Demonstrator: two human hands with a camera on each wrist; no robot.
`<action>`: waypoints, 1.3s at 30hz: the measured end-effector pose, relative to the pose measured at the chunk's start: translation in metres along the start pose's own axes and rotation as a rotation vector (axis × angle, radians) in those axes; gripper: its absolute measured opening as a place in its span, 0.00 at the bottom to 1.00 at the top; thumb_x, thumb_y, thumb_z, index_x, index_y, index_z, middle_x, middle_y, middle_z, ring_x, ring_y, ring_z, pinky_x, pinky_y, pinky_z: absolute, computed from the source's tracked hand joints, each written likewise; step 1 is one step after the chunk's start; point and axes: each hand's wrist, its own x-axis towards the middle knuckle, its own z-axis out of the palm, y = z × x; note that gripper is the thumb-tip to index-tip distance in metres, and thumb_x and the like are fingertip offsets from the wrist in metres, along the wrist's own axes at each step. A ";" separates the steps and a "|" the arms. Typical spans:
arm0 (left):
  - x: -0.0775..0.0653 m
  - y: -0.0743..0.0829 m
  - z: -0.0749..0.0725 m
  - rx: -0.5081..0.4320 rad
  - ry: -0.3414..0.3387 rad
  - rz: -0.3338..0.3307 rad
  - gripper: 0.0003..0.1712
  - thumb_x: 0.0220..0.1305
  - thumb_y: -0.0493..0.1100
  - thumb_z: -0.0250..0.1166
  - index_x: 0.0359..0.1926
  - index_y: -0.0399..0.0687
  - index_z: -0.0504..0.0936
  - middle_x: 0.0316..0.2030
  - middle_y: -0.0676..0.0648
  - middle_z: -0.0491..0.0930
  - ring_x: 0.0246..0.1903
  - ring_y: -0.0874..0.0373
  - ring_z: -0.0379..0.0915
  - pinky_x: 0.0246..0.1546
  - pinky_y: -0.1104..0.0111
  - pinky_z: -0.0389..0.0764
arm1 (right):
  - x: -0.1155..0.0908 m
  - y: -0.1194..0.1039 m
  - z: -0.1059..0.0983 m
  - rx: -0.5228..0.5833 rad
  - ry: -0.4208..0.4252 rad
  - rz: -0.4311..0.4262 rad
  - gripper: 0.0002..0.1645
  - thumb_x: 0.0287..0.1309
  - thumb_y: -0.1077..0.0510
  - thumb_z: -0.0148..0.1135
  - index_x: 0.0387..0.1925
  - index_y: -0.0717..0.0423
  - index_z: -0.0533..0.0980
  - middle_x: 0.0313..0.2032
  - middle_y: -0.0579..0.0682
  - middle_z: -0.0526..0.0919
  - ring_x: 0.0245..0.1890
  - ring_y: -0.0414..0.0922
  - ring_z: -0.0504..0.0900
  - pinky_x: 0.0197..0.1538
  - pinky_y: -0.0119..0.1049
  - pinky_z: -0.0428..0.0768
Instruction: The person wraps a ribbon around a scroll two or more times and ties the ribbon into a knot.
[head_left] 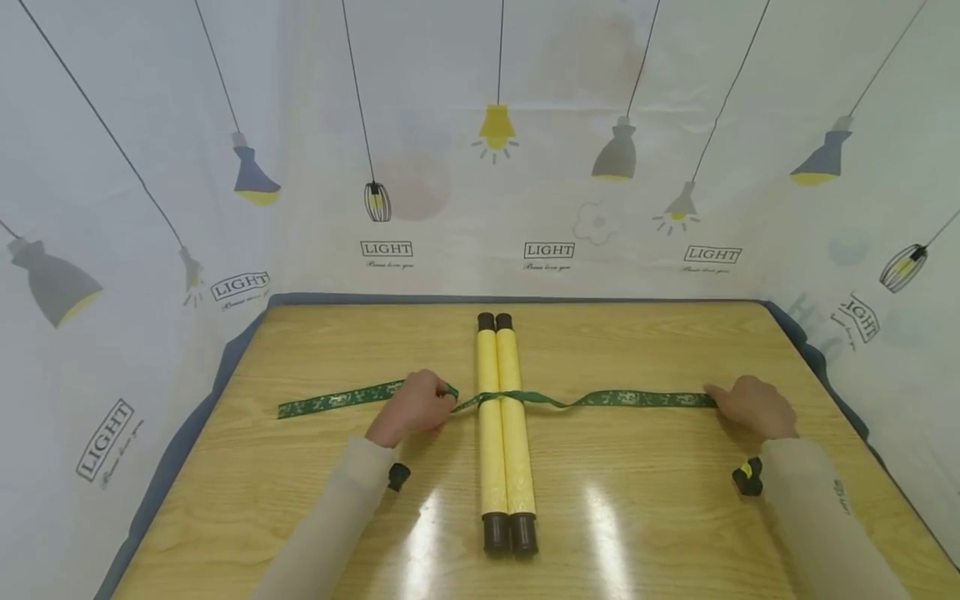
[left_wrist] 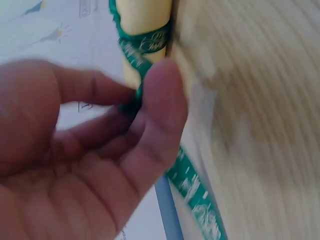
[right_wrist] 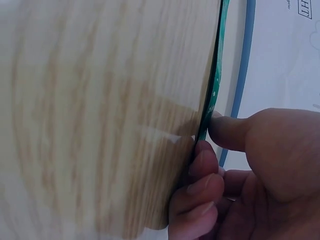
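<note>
Two yellow tubes [head_left: 492,458] with dark brown end caps lie side by side on the wooden table, pointing away from me. A green patterned ribbon [head_left: 630,398] is wrapped around their middle, and its two ends stretch out left and right. Just left of the tubes, my left hand [head_left: 420,403] pinches the ribbon between thumb and fingers; its free tail runs on past the hand to the left. Far to the right, my right hand [head_left: 756,407] pinches the other end between thumb and fingertips. In the left wrist view the ribbon [left_wrist: 152,41] circles a tube [left_wrist: 145,15].
The wooden table [head_left: 337,517] has a blue-edged border at its back and sides. A white cloth [head_left: 465,50] printed with lamps and the word LIGHT hangs behind and on both sides. Small black devices sit at both wrists.
</note>
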 end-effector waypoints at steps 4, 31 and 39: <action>-0.001 -0.001 -0.004 0.031 -0.105 0.006 0.14 0.65 0.46 0.64 0.28 0.41 0.81 0.20 0.47 0.78 0.19 0.58 0.71 0.25 0.69 0.73 | -0.001 -0.002 -0.001 -0.010 0.006 0.014 0.46 0.71 0.32 0.39 0.41 0.75 0.76 0.39 0.71 0.79 0.34 0.60 0.79 0.33 0.52 0.76; -0.011 0.015 -0.007 0.123 0.185 0.132 0.08 0.66 0.37 0.64 0.40 0.39 0.88 0.38 0.45 0.85 0.28 0.60 0.77 0.28 0.67 0.79 | 0.006 -0.027 0.003 0.140 0.233 -0.228 0.21 0.69 0.53 0.47 0.34 0.69 0.75 0.27 0.60 0.78 0.27 0.54 0.75 0.31 0.44 0.73; -0.006 0.016 -0.011 0.108 0.098 0.179 0.11 0.69 0.40 0.57 0.39 0.43 0.86 0.33 0.50 0.81 0.26 0.60 0.73 0.29 0.67 0.76 | 0.005 -0.062 -0.009 0.215 0.325 -0.341 0.24 0.72 0.52 0.49 0.52 0.71 0.75 0.47 0.69 0.80 0.48 0.65 0.77 0.48 0.59 0.75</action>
